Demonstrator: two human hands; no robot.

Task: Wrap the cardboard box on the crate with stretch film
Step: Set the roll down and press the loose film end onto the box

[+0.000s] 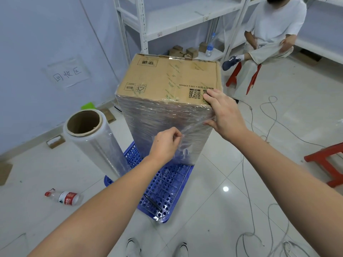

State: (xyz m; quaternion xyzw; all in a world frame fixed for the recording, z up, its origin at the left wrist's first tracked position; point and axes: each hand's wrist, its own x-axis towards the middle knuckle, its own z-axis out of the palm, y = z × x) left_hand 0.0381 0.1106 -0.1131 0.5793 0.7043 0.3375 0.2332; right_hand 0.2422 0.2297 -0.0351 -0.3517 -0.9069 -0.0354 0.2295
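A tall cardboard box [167, 78] stands upright on a blue perforated plastic crate [167, 190]. Its sides are covered in clear stretch film [159, 117]; the top face is bare cardboard. My left hand [165, 145] pinches a loose tail of film against the near side of the box. My right hand [224, 115] grips the box's near right top corner, fingers lying on the top and thumb on the filmed side. A large roll of stretch film [92, 138] with a cardboard core stands at the crate's left edge, touched by neither hand.
A plastic bottle [65, 197] lies on the tiled floor at left. Cables [263, 182] trail across the floor at right, near a red stool [330, 164]. A seated person [269, 34] is at the back right, before white shelving [167, 21] with small boxes.
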